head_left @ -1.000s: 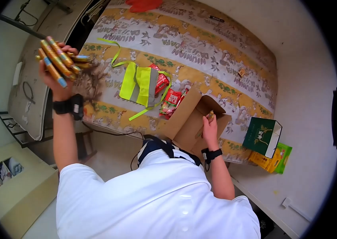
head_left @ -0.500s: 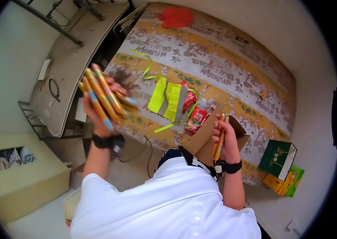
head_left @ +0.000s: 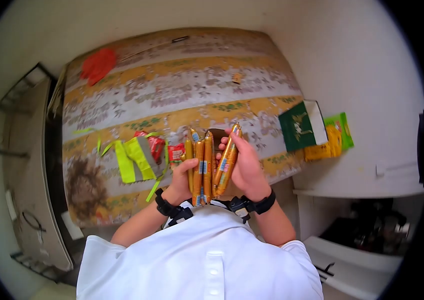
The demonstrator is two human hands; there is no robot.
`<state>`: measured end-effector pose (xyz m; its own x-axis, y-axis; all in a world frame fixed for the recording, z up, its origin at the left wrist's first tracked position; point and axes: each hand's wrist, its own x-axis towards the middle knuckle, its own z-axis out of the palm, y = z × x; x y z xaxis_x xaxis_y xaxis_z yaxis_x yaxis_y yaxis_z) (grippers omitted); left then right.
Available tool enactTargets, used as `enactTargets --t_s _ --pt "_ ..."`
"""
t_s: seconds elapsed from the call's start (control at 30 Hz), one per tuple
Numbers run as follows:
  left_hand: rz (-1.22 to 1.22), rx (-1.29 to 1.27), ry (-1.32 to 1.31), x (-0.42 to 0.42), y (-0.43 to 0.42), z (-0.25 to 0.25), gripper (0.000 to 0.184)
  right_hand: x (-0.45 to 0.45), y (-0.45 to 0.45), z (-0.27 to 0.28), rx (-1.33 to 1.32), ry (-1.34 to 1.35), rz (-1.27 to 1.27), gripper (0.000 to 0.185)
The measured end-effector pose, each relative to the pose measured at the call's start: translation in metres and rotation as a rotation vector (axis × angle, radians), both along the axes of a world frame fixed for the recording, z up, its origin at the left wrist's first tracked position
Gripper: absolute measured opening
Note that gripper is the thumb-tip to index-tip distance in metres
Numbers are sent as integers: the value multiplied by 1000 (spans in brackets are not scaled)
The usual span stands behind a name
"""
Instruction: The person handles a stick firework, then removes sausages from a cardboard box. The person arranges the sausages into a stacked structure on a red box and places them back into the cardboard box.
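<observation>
My left hand [head_left: 182, 180] is wrapped round a bundle of several gold-wrapped sticks [head_left: 199, 170], held upright in front of my chest. Close against its right side, my right hand [head_left: 244, 167] grips more gold-wrapped sticks [head_left: 227, 162], tilted slightly to the right. Behind the hands, the open cardboard box [head_left: 218, 134] is mostly hidden. A yellow-green reflective vest [head_left: 134, 160] lies left of the hands, with red packets [head_left: 156, 147] partly under it and another red packet [head_left: 176, 152] beside the left hand.
On the right stands a dark green box [head_left: 296, 127] beside yellow [head_left: 324, 147] and green packages [head_left: 344, 131]. A red cloth [head_left: 98, 65] and a small dark object [head_left: 180, 39] lie toward the back of the patterned surface [head_left: 172, 97]. A metal frame is at the left.
Both hands have come together in front of my chest, the left moving right with its bundle and the right moving beside it with its sticks. The view has turned to the right.
</observation>
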<state>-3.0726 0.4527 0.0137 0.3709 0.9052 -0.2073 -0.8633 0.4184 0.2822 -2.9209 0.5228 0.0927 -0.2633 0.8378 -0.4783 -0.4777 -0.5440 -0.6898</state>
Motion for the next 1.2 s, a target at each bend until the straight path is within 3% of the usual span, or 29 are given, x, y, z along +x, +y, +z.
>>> enactTargets --t_s 0.1,0.17,0.33,0.43,0.53,0.67,0.73,0.9,1.03,1.17,1.2 --pt "-190 -51 37 16 9 -12 62 18 -14 -12 7 -136 -199 23" --pt "-293 -79 220 22 14 -10 60 26 -20 -23 38 -104 -252 24" --pt "-348 -36 387 29 24 9 39 30 -30 -38 -27 -33 -154 29" --pt "-376 10 524 29 31 22 36 29 -37 -40 2 -72 -71 38" --pt "-408 -28 530 25 33 18 35 30 -36 -44 135 -182 148 60" --pt "-440 16 506 17 26 27 34 37 -41 -52 145 -212 218 62" --pt "-443 69 489 10 21 24 34 42 -41 -47 169 -208 378 64" --pt "-430 98 541 8 21 13 39 42 -38 -44 308 -240 422 65" --pt "-411 102 510 21 29 58 40 43 -27 -43 413 -174 303 69" --pt "-442 159 577 28 20 53 45 60 -33 -51 372 -173 386 73" --pt "-444 76 542 28 16 51 47 63 -38 -47 398 -252 445 74"
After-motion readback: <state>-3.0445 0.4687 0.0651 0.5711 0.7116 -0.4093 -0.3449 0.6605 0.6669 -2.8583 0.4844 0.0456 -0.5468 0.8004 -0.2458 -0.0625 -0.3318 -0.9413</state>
